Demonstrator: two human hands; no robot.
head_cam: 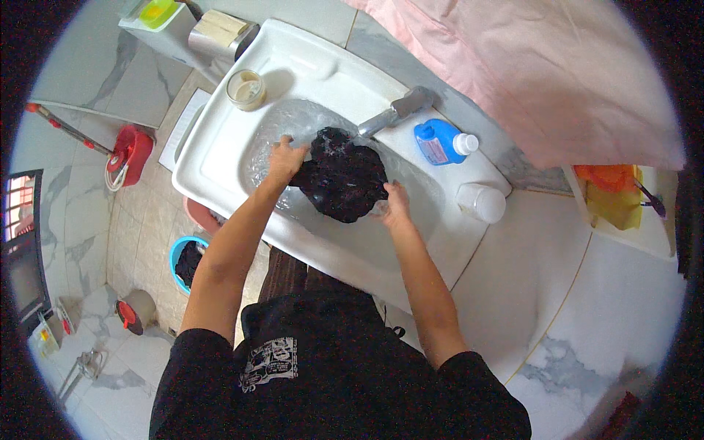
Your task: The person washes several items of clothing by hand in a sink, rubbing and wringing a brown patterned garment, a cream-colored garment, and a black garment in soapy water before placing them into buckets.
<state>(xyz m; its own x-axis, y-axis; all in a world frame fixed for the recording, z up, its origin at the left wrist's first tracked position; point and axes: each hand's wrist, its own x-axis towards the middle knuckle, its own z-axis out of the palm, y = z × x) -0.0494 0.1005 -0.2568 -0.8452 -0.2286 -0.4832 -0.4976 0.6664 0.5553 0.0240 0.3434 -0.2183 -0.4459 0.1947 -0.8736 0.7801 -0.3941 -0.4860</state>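
A wet black cloth (344, 179) lies bunched in the water of a white washbasin (214, 146), just below the chrome faucet (393, 113). My left hand (287, 159) grips its left edge, with thumb and fingers partly spread around the fabric. On the opposite side, my right hand (396, 202) pinches the cloth's right edge near the water surface. Ripples and bubbles show around the cloth, mostly on the left. Whether the cloth is a garment cannot be told.
A blue detergent bottle (437, 142) and a white plastic jar (482, 203) stand on the basin's right rim. A glass jar (246, 89) sits at the upper left. Pink fabric (528, 71) hangs at upper right. On the floor are a blue basin (175, 256) with dark cloth and a red mop bucket (135, 154).
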